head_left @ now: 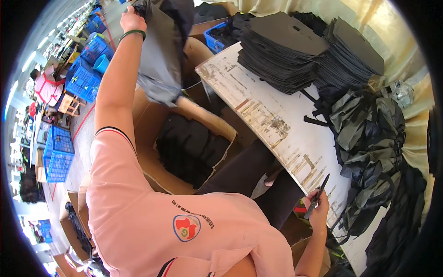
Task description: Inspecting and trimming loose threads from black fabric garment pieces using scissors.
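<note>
Left hand (132, 21), raised, fingers clamped on dark grey fabric piece (161, 55) hanging above open cardboard box (152, 115) holding black pieces. Centre: worn white surface (272, 124) bearing stacked dark panels (281, 51). Right hand (317, 207), at surface edge, closed around black scissors (318, 194).

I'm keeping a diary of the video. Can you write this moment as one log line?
left hand: holds dark bag up over cardboard box | right hand: grips snips at table edge

Your raised left hand (133, 21) grips a hanging dark fabric piece (161, 55); your right hand (317, 208) holds upright black scissors (318, 194).
</note>
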The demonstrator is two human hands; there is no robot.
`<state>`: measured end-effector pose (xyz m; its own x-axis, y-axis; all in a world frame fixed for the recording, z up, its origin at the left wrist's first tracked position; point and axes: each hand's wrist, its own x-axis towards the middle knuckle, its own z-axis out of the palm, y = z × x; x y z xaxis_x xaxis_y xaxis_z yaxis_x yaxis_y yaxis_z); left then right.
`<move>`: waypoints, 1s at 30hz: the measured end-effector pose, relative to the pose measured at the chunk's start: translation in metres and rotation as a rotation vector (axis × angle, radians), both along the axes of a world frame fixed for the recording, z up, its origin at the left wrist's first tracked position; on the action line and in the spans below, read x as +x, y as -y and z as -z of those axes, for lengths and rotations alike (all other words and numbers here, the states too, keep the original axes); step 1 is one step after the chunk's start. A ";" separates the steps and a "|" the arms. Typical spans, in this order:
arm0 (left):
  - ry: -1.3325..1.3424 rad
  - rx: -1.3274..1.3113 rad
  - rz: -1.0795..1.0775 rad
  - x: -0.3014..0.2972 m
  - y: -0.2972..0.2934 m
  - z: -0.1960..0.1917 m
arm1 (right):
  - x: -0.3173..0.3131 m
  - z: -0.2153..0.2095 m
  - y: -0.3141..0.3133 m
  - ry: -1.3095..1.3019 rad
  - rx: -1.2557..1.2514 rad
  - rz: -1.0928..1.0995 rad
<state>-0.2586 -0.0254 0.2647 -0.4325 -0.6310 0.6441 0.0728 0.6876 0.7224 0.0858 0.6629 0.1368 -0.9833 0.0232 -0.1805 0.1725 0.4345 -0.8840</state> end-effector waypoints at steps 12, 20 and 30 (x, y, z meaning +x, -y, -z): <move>0.216 0.141 0.188 -0.066 -0.073 0.154 | -0.050 -0.067 -0.123 -0.490 0.464 0.584; 0.379 0.301 1.440 0.071 -0.351 0.079 | -0.082 -0.077 -0.264 -0.268 0.858 0.999; 0.836 0.427 2.153 0.215 -0.647 0.108 | -0.067 -0.116 -0.188 -0.489 -0.243 0.652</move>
<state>-0.0440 0.6213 0.1570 -0.4089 0.9112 0.0502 -0.0614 -0.0824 0.9947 0.0189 0.8513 0.2525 -0.7552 0.6278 0.1884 -0.1035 0.1695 -0.9801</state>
